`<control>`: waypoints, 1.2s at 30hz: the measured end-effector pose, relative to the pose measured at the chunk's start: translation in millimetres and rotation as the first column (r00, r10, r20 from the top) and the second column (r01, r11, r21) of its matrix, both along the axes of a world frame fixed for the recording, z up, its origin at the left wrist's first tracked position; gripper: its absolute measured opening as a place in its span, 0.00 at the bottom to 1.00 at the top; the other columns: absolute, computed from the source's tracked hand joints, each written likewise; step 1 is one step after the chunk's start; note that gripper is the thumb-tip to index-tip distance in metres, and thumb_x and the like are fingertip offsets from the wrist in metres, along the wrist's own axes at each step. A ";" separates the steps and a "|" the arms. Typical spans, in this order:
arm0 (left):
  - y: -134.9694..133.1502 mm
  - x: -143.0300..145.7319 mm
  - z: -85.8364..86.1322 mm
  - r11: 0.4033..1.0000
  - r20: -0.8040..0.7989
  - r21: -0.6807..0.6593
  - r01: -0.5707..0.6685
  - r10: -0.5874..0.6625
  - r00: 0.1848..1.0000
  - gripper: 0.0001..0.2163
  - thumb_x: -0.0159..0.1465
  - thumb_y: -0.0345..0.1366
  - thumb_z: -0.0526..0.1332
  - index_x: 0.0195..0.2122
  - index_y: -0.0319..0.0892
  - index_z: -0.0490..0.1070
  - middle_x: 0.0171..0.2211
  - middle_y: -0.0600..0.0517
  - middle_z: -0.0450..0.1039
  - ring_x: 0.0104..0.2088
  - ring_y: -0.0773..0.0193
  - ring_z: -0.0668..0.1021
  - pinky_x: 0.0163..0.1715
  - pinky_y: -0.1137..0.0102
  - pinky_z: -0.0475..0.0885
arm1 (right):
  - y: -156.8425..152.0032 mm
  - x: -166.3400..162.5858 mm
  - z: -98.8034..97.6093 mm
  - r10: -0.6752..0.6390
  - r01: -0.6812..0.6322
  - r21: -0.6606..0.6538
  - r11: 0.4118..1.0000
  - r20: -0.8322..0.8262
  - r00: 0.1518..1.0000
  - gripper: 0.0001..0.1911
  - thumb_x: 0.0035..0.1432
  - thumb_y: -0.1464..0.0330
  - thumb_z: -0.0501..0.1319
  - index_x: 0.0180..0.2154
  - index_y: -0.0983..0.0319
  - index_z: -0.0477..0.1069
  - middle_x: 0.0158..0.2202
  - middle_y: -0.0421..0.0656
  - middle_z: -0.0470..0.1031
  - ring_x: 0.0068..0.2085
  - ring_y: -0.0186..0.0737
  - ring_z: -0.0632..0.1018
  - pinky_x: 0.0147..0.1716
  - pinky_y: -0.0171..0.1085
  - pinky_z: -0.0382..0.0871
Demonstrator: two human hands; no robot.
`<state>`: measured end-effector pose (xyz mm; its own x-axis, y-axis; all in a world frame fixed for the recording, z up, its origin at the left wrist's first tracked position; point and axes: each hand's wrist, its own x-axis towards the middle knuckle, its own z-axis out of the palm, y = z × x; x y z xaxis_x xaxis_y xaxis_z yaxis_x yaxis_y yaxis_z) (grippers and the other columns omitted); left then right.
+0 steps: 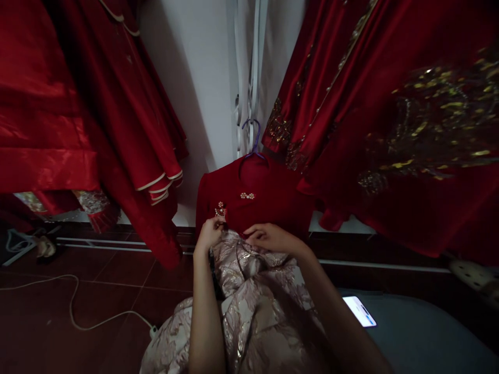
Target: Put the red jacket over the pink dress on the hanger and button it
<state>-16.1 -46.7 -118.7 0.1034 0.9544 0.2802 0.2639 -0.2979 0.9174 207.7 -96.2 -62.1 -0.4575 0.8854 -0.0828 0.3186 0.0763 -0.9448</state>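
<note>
A red long-sleeved top hangs in front of me on a purple hanger. Its front carries a jewelled fastener near the collar and a fan-shaped ornament to the left. Pale floral brocade fabric runs from the lower part of the top toward me, between my forearms. My left hand is closed on the brocade's upper edge, just below the ornament. Across from it, my right hand has its fingers curled together at the same edge. Both sets of fingertips are partly hidden.
Red garments hang at the left, and gold-trimmed red dresses at the right. A lit phone lies on a grey surface. A white cable crosses the tiled floor; shoes stand far left.
</note>
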 end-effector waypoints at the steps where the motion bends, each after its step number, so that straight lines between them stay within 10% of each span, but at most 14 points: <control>1: -1.4 0.4 0.5 0.999 -0.023 0.001 0.039 -0.039 0.999 0.15 0.50 0.21 0.53 0.35 0.39 0.73 0.35 0.49 0.76 0.37 0.65 0.77 0.44 0.67 0.70 | -5.4 4.5 1.8 -0.007 0.006 -0.008 1.000 -0.010 1.000 0.17 0.47 0.62 0.63 0.40 0.62 0.74 0.31 0.45 0.78 0.25 0.35 0.76 0.19 0.31 0.69; 9: -0.2 13.4 -8.2 0.976 -0.133 0.206 -0.065 0.094 0.987 0.26 0.47 0.18 0.53 0.46 0.42 0.72 0.45 0.46 0.70 0.49 0.60 0.71 0.55 0.62 0.62 | 12.6 -13.8 -29.2 -0.236 0.200 0.315 0.928 0.078 0.969 0.09 0.49 0.66 0.61 0.34 0.62 0.75 0.30 0.44 0.78 0.28 0.35 0.76 0.27 0.33 0.69; 16: 0.3 10.2 -23.9 0.973 -0.050 0.214 -0.085 0.098 0.994 0.35 0.53 0.23 0.56 0.63 0.46 0.49 0.61 0.49 0.54 0.61 0.61 0.58 0.62 0.63 0.50 | 21.9 -20.8 -65.4 -0.314 0.188 0.447 0.874 0.226 0.922 0.22 0.47 0.61 0.64 0.44 0.61 0.71 0.34 0.46 0.76 0.31 0.37 0.75 0.34 0.36 0.68; 22: -0.2 10.9 -24.0 0.950 -0.155 0.274 -0.146 0.193 0.969 0.39 0.50 0.22 0.56 0.64 0.45 0.43 0.62 0.47 0.48 0.63 0.58 0.53 0.62 0.63 0.47 | 23.3 -34.2 -81.0 -0.379 0.227 0.557 0.799 0.173 0.909 0.11 0.48 0.61 0.63 0.33 0.61 0.71 0.32 0.44 0.72 0.35 0.38 0.73 0.37 0.36 0.67; 29: 0.6 15.3 -31.4 0.925 -0.287 0.257 -0.279 0.348 0.893 0.38 0.52 0.33 0.63 0.63 0.48 0.47 0.45 0.48 0.53 0.51 0.58 0.64 0.55 0.61 0.58 | 23.5 -34.1 -64.9 -0.323 0.306 0.390 0.869 -0.021 0.946 0.11 0.49 0.60 0.60 0.28 0.61 0.66 0.26 0.40 0.72 0.28 0.34 0.72 0.29 0.33 0.64; 36: -2.4 30.5 -35.7 0.915 -0.300 0.272 -0.296 0.373 0.878 0.36 0.56 0.26 0.54 0.64 0.49 0.41 0.54 0.44 0.52 0.47 0.59 0.70 0.45 0.66 0.67 | 22.3 -6.5 -19.9 -0.282 0.298 -0.015 0.954 -0.380 0.881 0.18 0.44 0.54 0.64 0.28 0.62 0.69 0.27 0.39 0.72 0.30 0.34 0.72 0.31 0.32 0.63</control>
